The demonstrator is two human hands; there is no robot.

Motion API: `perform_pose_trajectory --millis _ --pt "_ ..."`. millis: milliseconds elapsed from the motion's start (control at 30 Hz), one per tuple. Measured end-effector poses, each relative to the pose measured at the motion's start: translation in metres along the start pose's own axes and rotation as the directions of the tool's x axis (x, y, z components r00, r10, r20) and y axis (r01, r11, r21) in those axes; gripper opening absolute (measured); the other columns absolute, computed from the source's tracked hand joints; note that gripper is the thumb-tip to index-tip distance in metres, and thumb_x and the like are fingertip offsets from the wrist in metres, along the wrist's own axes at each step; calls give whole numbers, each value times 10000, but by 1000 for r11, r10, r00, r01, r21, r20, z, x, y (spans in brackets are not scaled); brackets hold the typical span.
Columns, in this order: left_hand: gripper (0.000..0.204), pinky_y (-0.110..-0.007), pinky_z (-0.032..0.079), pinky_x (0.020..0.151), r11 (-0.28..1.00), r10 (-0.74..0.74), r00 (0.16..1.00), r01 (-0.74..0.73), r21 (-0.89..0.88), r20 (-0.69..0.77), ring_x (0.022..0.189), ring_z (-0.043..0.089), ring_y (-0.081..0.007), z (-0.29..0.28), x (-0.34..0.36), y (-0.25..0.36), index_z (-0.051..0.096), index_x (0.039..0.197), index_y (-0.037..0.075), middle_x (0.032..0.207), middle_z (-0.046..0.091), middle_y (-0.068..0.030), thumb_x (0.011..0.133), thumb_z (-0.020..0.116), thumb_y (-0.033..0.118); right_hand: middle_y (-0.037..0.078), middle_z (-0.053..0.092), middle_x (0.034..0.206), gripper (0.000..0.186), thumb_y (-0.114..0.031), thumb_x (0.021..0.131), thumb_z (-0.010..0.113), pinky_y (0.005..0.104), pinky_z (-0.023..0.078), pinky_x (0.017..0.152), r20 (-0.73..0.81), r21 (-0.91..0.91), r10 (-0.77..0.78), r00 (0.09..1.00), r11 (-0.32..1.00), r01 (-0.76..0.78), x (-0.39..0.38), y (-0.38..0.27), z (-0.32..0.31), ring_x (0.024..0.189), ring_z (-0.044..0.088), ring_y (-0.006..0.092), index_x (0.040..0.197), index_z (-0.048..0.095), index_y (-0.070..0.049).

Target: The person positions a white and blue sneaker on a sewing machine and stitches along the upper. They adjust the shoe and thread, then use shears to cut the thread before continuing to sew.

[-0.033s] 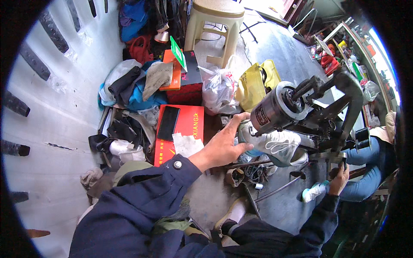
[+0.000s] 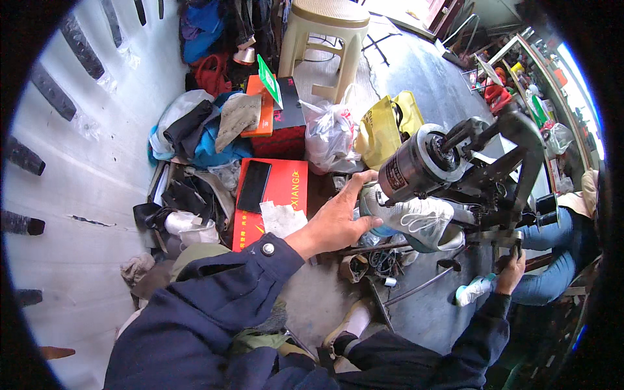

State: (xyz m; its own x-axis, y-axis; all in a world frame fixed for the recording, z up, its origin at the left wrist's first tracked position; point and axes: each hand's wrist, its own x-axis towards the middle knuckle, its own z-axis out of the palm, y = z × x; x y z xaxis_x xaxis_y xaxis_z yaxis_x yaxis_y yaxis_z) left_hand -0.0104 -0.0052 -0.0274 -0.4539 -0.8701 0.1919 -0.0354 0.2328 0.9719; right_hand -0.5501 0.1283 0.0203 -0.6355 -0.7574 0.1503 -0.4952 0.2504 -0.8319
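A white lace-up sneaker (image 2: 426, 218) sits on the narrow arm of a black shoe-repair sewing machine (image 2: 513, 175), below its round metal head (image 2: 422, 162). My left hand (image 2: 335, 221) grips the shoe's toe, thumb on the near side and forefinger on the far side; its other fingers are hidden. At the machine's right end, my right hand (image 2: 511, 276) is closed around a dark crank handle, partly hidden by the hand itself.
A red box (image 2: 286, 188) with a black phone (image 2: 254, 186) on it lies left of the machine. Beyond stand a white plastic bag (image 2: 330, 136), a yellow bag (image 2: 380, 133) and a stool (image 2: 328, 16). Another person's jeans-clad leg (image 2: 552, 273) is at the right.
My right hand and the crank have shifted very slightly, and the machine's upper dark lever sits a little differently. My left hand and the sneaker look unmoved.
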Motion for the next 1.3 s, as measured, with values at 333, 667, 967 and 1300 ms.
perform_pose_trajectory --millis 333,667,967,1300 --pt "735 -426 404 1129 1000 -1 1000 0 -24 -24 1344 539 -331 -1 -1 5 348 1484 127 1428 533 -188 882 770 148 49 682 882 322 -300 1026 640 287 467 703 406 -110 309 860 951 -290 -51 25 83 794 600 129 1148 659 -2" --pt "738 -434 428 1093 998 -41 999 41 -54 -5 1307 571 -335 -2 -4 11 356 1474 141 1374 579 -179 871 780 129 38 638 819 273 -321 1059 567 271 460 569 -11 15 -13 1000 1000 13 -6 -13 7 675 602 125 1069 624 -54" --pt "751 -434 419 1111 1000 -25 1000 25 8 -10 1343 545 -352 0 -3 4 339 1476 148 1414 546 -186 869 781 123 64 615 672 313 -357 1016 635 312 467 499 368 -94 297 881 955 -283 -48 38 90 519 601 161 935 634 -56" --pt "709 -405 420 1099 1000 -17 1000 17 -23 -7 1262 588 -279 0 -3 7 353 1434 137 1337 605 -140 868 776 89 12 636 850 280 -323 1050 598 258 452 593 6 39 -128 992 991 127 -9 -24 12 698 567 93 1107 632 -51"
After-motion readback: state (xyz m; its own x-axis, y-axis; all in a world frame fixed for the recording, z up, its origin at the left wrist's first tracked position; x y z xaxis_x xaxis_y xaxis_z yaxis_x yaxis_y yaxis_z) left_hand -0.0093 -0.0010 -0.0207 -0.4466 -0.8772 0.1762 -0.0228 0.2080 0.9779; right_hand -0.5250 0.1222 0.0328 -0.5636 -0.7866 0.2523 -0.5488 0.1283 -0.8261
